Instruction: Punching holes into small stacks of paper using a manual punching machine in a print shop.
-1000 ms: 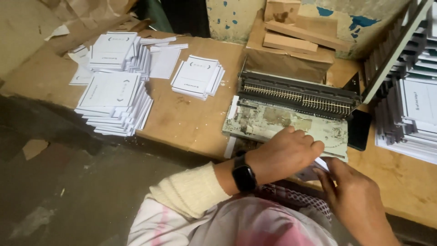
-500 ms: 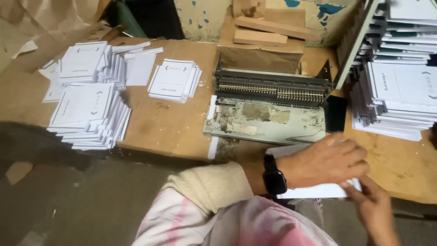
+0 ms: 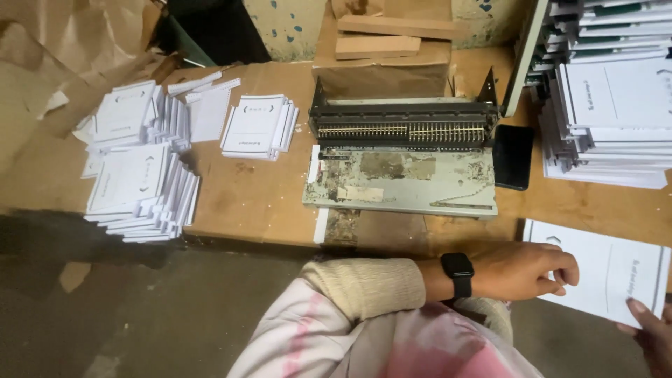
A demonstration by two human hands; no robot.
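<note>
My left hand [image 3: 523, 269], with a black watch on its wrist, reaches across my body and pinches the left edge of a white printed sheet [image 3: 607, 269] at the table's front right. My right hand [image 3: 649, 330] shows only at the lower right corner, fingers on the sheet's near edge. A worn metal punching machine [image 3: 402, 150] with a comb of black teeth stands just beyond my left hand, its bed bare.
A black phone [image 3: 513, 156] lies right of the machine. A tall stack of white sheets [image 3: 612, 119] fills the right. Several stacks of small white booklets [image 3: 140, 185] and one more [image 3: 257, 126] sit at left. Cardboard pieces [image 3: 381, 42] lie behind the machine.
My view has swung left and up. Both hands have moved right from in front of the machine, drawing the white sheet along the table's front edge.
</note>
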